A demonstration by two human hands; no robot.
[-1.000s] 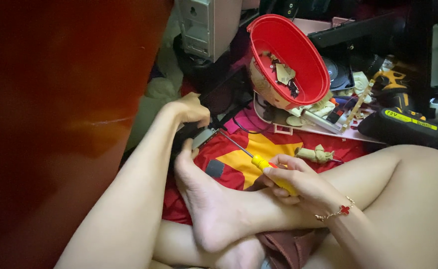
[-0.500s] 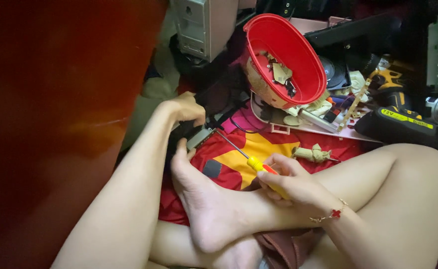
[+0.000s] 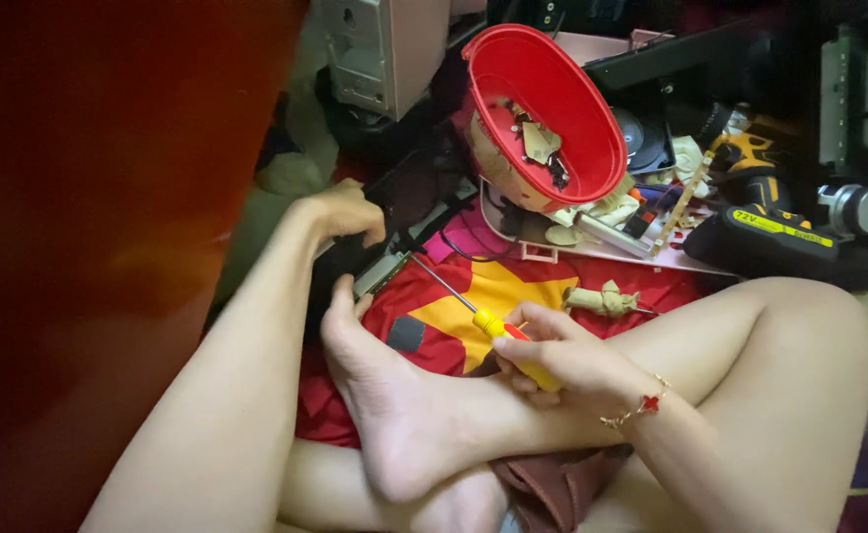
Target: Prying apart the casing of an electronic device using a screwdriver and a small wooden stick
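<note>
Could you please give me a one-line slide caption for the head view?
Right hand holds yellow screwdriver toward dark device steadied by left hand.

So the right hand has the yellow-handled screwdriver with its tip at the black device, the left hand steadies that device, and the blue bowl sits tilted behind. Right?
Not quite: the bowl is red, not blue, as the head view shows. The rest holds: the right hand grips the yellow-handled screwdriver, its tip at the black device, which the left hand steadies, and the bowl sits tilted behind.
</note>
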